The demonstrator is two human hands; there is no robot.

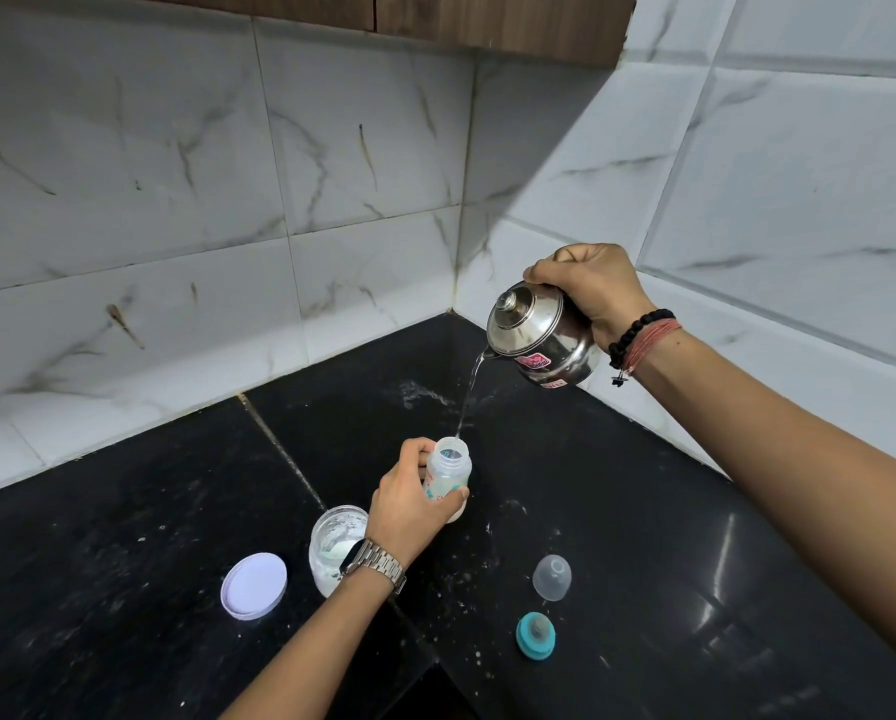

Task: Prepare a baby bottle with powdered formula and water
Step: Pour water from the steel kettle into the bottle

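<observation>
The bottle (pixel 448 478) is standing upright on the counter (pixel 643 511), its long axis vertical and its mouth open to the top. The left hand (pixel 409 504) is wrapping its fingers round the bottle's left side, steadying it. Above and to the right of the bottle, the right hand (pixel 594 288) is gripping a tilted steel pot (pixel 539 337), and 1 thin stream (pixel 469 392) is falling from its lip down-left into the mouth. The pour probably turns on keeping that lip over the mouth. The jar (pixel 334 543) is sitting just left of the bottle, the nipple ring (pixel 535 635) near-right of it.
</observation>
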